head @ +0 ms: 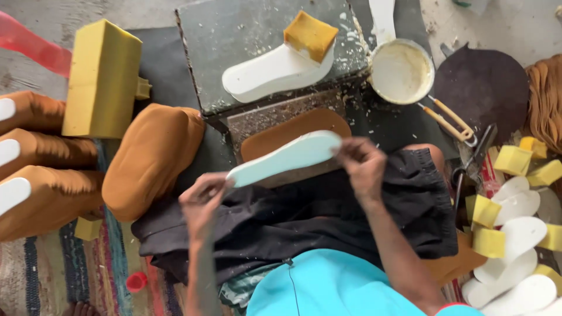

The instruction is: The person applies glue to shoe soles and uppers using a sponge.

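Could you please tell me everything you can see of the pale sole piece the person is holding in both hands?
The pale sole piece is a flat, foot-shaped cutout, whitish with a faint blue-green tint, and looks like foam. It is held in the air over the person's lap, tilted so its right end sits higher. The left hand pinches its lower left end and the right hand grips its upper right end. Behind it lies a brown sole-shaped sheet on the work block.

Bare grey concrete floor (70,14) under soft daylight; low, scarred stone work slab (234,35) set on a dark mat (161,64); striped woven rug (52,272) spread at lower left.
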